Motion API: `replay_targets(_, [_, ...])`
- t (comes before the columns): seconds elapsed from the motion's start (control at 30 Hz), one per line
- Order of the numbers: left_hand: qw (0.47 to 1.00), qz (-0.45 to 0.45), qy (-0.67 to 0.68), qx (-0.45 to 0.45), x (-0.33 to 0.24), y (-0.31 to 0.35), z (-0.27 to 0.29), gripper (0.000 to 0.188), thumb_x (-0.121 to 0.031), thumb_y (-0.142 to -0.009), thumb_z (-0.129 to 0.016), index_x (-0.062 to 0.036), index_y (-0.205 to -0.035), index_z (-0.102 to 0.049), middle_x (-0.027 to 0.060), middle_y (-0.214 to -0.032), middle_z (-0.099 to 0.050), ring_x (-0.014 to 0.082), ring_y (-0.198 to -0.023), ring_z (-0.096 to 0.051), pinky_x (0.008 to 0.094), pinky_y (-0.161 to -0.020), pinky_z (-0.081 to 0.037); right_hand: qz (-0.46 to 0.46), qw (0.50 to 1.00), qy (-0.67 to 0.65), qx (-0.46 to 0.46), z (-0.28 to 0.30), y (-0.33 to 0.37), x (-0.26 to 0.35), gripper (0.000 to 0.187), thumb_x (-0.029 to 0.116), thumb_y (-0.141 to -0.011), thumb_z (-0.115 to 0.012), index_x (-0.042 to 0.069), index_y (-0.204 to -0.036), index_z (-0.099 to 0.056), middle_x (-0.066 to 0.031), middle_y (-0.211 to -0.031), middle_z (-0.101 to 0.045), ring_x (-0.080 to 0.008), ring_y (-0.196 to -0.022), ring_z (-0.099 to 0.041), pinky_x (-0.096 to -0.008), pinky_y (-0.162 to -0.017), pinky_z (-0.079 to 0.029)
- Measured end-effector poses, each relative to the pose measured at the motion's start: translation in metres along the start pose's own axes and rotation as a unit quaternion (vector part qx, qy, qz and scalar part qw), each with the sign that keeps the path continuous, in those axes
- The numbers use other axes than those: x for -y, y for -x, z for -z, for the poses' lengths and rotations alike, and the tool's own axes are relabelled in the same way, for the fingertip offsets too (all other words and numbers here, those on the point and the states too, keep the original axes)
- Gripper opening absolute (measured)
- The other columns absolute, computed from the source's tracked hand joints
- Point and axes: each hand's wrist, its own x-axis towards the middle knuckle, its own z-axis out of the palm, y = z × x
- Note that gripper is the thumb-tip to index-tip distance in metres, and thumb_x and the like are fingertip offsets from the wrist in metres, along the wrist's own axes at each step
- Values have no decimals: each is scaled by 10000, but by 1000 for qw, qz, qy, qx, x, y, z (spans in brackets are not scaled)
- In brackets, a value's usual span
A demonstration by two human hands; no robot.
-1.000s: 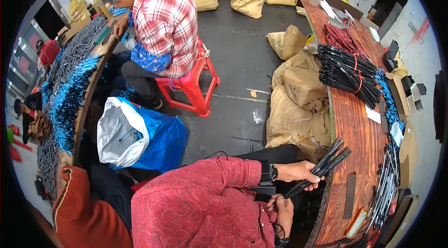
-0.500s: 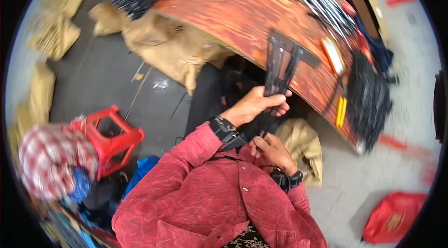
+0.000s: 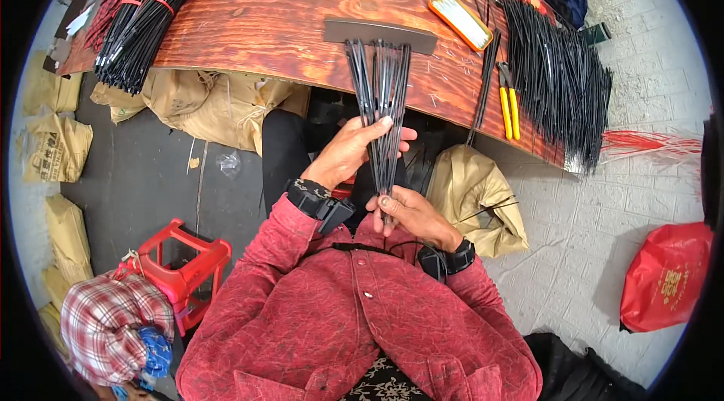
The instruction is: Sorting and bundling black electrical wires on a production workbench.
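Bundle [image 3: 383,92] in fingers [image 3: 407,134] (strands [image 3: 494,207] in sack [image 3: 456,179])

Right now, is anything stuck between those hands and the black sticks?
Nothing visible is. The left hand holds the black sticks around their middle, and the right hand pinches them near the bottom, both bare.

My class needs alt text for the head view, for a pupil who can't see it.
A person's left hand grips a fanned bundle of thin black strands at its middle while the right hand holds its narrow lower end. Beyond, a wooden table bears yellow-handled pliers, an orange-rimmed case and a larger black pile.
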Motion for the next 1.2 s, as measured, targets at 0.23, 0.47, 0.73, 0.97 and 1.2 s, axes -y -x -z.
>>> replay_targets(0.23, [1000, 20, -7, 0, -7, 2, -13, 365, -196, -988, -574, -3, -1296, -537, 206, -1247, -636, 263, -1071, -654, 377, -911, -533, 28, 995, -57, 70, 26, 5, -5, 364, 347, -1051, -463, 3, -1099, -572, -68, -856, -652, -117, -705, -611, -259, -665, -519])
replay_targets(0.47, [999, 40, -12, 10, -5, 2, -12, 502, -190, -990, -566, 10, -1424, -414, 238, -1407, -505, 275, -1205, -586, 396, -990, -496, 41, 993, -97, 60, 40, 14, -19, 343, 334, -1048, -476, 5, -1068, -572, -50, -797, -614, -114, -678, -595, -240, -629, -520])
replay_targets(0.73, [997, 40, -57, -30, 0, 27, -4, 503, -202, -994, -574, 1, -1426, -415, 148, -1331, -573, 201, -1133, -616, 368, -947, -517, 41, 990, -119, 57, 39, 19, -11, 313, 316, -1043, -499, 12, -1025, -571, -29, -717, -563, -101, -630, -539, -240, -595, -476])
replay_targets(0.97, [994, 19, -78, -68, -3, 49, -2, 545, -230, -974, -623, -8, -1428, -417, 62, -1176, -612, 155, -979, -636, 329, -884, -536, 63, 988, -133, 38, 29, 19, -14, 299, 308, -1045, -496, 23, -984, -563, -17, -673, -523, -108, -603, -498, -248, -581, -431])
replay_targets(1.2, [987, -11, -132, -88, -16, 56, -11, 532, -214, -969, -640, -3, -1412, -435, 13, -1038, -595, 108, -861, -620, 272, -815, -542, 70, 989, -129, 9, 20, 23, -9, 295, 308, -1043, -501, 32, -953, -553, -7, -639, -493, -100, -571, -468, -243, -555, -413])
